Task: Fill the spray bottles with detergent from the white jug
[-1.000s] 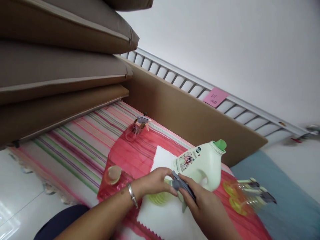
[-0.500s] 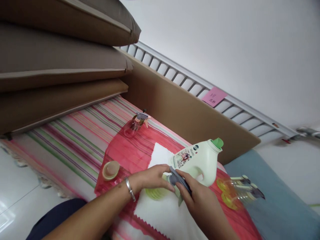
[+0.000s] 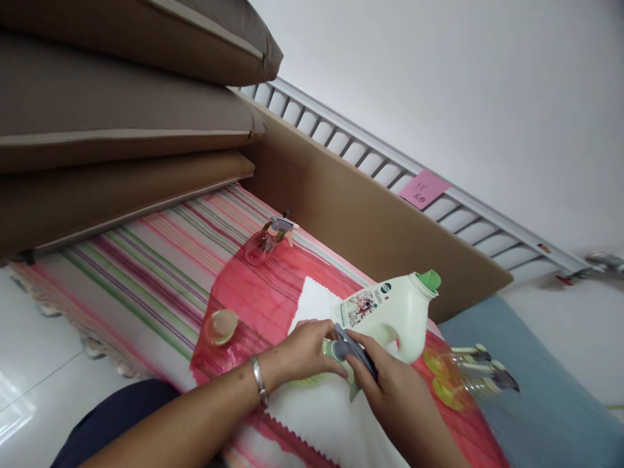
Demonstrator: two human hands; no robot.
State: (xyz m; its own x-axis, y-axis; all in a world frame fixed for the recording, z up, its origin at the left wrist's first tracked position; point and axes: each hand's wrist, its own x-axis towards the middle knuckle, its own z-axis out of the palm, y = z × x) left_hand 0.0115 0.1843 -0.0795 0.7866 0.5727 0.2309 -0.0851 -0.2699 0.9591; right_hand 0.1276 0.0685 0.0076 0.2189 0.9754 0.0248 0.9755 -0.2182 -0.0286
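Right hand: the right hand [image 3: 390,383] is pinching a grey spray head [image 3: 359,354], thumb and fingers closing on the smooth plastic.
Left hand: the left hand [image 3: 309,351] is curling thumb and fingers about the pale collar [image 3: 329,349] just below it; a shiny metal bracelet [image 3: 260,382] is circling the wrist.
Held spray bottle: one spray bottle [image 3: 312,380] is sitting over the white cloth, between and under the hands, which are hiding most of it; a yellow-green bit of its body is peeking out below the left palm.
Its pointing: the long axis is slanting, as I'm seeing it, from the body at lower left to the head at upper right; the pale trigger [image 3: 355,390] is hanging toward the wearer.
Cloths: one white cloth [image 3: 316,416], zigzag-edged, is lying on one sheer red cloth [image 3: 258,292], and that is covering part of a striped cloth [image 3: 146,279].
Jug: one pale green, loop-handled jug [image 3: 414,318] is standing just beyond the hands, its green-fitted mouth pointing up and right.
Other sprayers: two yellow-bottomed bottles [image 3: 453,383] are standing at right, one pink bottle [image 3: 263,246] farther off.
Round piece: one pale, round piece [image 3: 224,326] is sitting left of the hands.
Cushions: three thick brown cushions [image 3: 127,110] are stacking up at left.
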